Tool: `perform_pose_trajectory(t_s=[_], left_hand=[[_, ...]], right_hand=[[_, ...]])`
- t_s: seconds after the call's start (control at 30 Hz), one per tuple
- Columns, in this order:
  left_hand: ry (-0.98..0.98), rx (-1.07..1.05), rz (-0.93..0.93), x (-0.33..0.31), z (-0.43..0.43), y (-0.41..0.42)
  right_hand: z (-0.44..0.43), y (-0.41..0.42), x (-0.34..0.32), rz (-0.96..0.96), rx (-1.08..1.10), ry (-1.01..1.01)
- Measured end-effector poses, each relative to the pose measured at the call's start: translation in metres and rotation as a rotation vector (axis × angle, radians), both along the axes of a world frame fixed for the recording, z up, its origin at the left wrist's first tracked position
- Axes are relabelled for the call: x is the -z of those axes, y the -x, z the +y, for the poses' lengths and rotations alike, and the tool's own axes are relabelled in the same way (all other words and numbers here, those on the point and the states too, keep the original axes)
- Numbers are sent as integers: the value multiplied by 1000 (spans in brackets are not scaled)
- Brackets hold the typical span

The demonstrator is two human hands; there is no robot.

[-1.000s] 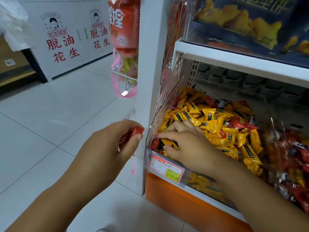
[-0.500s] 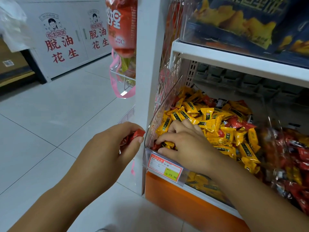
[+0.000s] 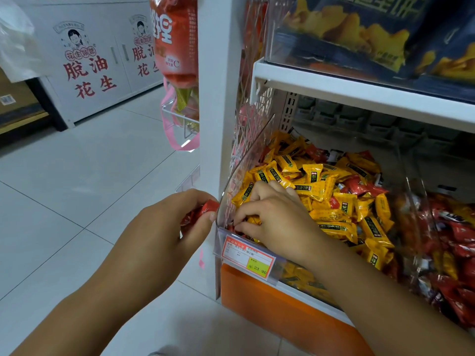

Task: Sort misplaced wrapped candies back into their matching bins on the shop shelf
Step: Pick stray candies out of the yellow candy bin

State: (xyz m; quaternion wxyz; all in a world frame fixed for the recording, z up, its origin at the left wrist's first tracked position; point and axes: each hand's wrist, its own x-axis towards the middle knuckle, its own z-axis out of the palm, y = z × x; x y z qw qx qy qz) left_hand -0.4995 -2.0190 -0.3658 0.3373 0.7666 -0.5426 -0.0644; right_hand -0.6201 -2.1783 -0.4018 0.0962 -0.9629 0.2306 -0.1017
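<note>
Clear bin [image 3: 246, 155]: yellow candies [image 3: 331, 217], red strays [image 3: 359, 186] mixed in.
Right hand [image 3: 277, 219] curled in its front corner, grasp hidden; left hand [image 3: 159, 240] just outside grips red candies [image 3: 203, 211].

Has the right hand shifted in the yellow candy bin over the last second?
Yes. The right hand has dipped lower, bringing its fingertips closer to the price tag at the front-left corner of the bin.

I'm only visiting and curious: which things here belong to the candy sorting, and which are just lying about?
Job: left hand gripping red candies; right hand in the yellow-candy bin; stray red wrappers there.
Bystanders: price tag, hanging orange bag, snack packs above, white cabinet.
</note>
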Motion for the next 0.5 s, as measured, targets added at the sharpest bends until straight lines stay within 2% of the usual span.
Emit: perform_pose_trajectory(t_s=[0.37, 0.5], left_hand=[[-6, 0, -9, 3, -4, -2], [-14, -6, -6, 3, -4, -4]], right_hand=[[-6, 3, 4, -55, -37, -35], [-10, 6, -6, -173, -16, -323]])
